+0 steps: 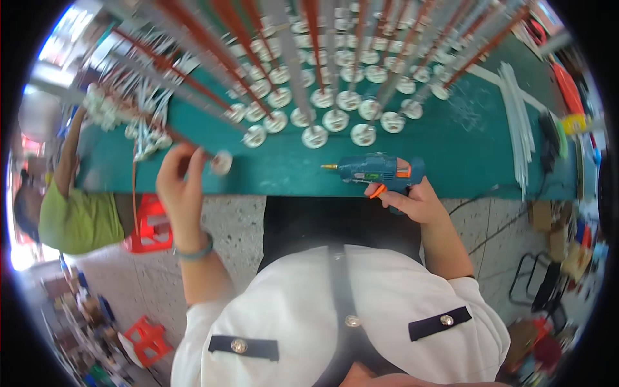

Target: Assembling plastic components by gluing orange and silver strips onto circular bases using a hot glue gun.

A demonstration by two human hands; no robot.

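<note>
While the right hand (412, 201) gripped a blue glue gun (380, 171) at the near edge of the green surface (464, 148), its nozzle pointing left, the left hand (182, 187) pinched a thin rod's white disc (222, 162) near rows of white discs (335, 116).

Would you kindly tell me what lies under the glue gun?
The glue gun rests over the green table, its handle held in the right hand. The table strip directly beneath its body is covered.
</note>
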